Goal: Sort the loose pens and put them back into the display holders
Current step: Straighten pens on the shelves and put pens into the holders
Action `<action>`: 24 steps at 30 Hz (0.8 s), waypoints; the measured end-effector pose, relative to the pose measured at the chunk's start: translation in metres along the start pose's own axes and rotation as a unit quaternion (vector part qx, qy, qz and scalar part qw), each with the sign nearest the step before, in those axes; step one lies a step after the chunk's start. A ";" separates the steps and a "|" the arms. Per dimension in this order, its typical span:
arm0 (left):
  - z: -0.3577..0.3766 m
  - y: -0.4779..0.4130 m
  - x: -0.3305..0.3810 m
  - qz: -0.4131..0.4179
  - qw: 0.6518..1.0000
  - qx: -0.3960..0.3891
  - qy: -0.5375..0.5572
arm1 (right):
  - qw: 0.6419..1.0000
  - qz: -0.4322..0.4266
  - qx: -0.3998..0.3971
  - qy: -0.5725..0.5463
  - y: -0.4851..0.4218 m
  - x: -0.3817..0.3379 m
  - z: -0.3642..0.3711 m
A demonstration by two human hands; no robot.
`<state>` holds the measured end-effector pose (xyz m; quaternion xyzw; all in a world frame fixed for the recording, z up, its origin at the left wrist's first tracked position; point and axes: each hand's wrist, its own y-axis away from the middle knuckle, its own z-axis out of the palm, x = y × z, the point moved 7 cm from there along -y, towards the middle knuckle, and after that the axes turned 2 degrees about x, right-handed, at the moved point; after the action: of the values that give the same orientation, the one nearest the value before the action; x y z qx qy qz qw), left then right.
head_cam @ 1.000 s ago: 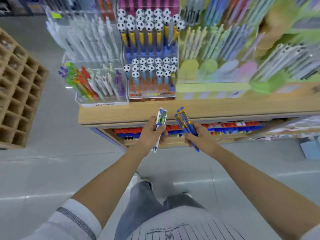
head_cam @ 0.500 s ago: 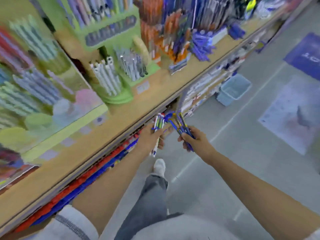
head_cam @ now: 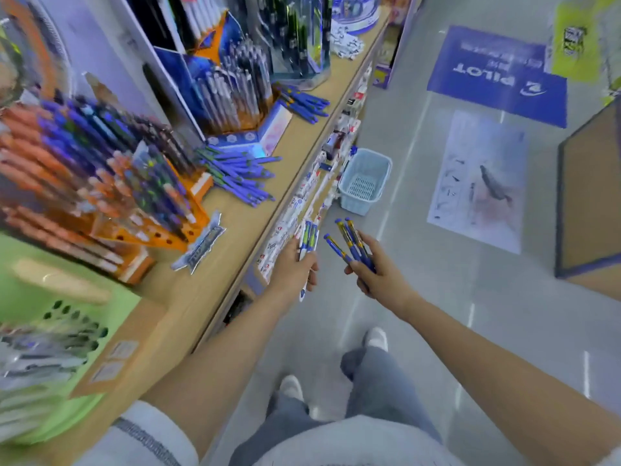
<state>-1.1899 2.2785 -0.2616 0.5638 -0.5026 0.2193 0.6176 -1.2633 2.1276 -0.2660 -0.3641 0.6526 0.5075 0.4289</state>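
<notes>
Holders on shelf (head_cam: 242,227):
- Orange holder (head_cam: 158,230), left: packed with orange and blue pens, all tilted. Blurred, can't count them.
- Blue holder (head_cam: 265,129), further along: grey-white pens standing close together.
- Green holder (head_cam: 64,334), nearest on the left: dark holes on top and some pens below, too blurred to tell more.
- Pale blue basket (head_cam: 366,178) on the floor, beside the shelf base: grid bottom shows.

Loose pens:
- Blue pile (head_cam: 242,176) lies flat on the shelf, just right of the orange holder.
- Smaller blue pile (head_cam: 304,102) lies beside the blue holder.
- Both piles are outside any holder and well apart from both hands.

Grips:
- Left hand (head_cam: 295,267): fingers curled round a few white pens (head_cam: 309,235) with blue and green bands. Top ends point up and away, lower ends stick out under the palm. The hand sits just off the shelf's front edge.
- Right hand (head_cam: 381,277): thumb and fingers pinch a small fan of blue pens (head_cam: 351,245) with yellow bands, about four. Capped ends splay up and left.
- The hands are near each other and not touching. Both bundles are over the aisle floor, not over the shelf.

PILOT floor sticker (head_cam: 497,72) is far right.
</notes>
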 end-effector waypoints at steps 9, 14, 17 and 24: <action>0.081 -0.150 0.067 -0.025 0.992 0.107 0.063 | 0.997 0.005 -0.053 0.052 -0.170 -0.035 -0.122; 0.097 -0.198 0.099 -0.041 0.975 0.175 0.132 | 0.986 -0.014 -0.120 0.117 -0.250 -0.072 -0.149; 0.085 -0.221 0.117 -0.038 0.964 0.220 0.143 | 0.979 -0.047 -0.154 0.123 -0.288 -0.095 -0.142; 0.040 -0.276 0.137 -0.034 0.947 0.281 0.151 | 0.969 -0.087 -0.164 0.161 -0.387 -0.128 -0.102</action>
<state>-0.9193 2.1272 -0.2801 0.6912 -0.3018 0.4130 0.5104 -0.8832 1.9480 -0.2705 -0.5618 0.5867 0.5028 0.2956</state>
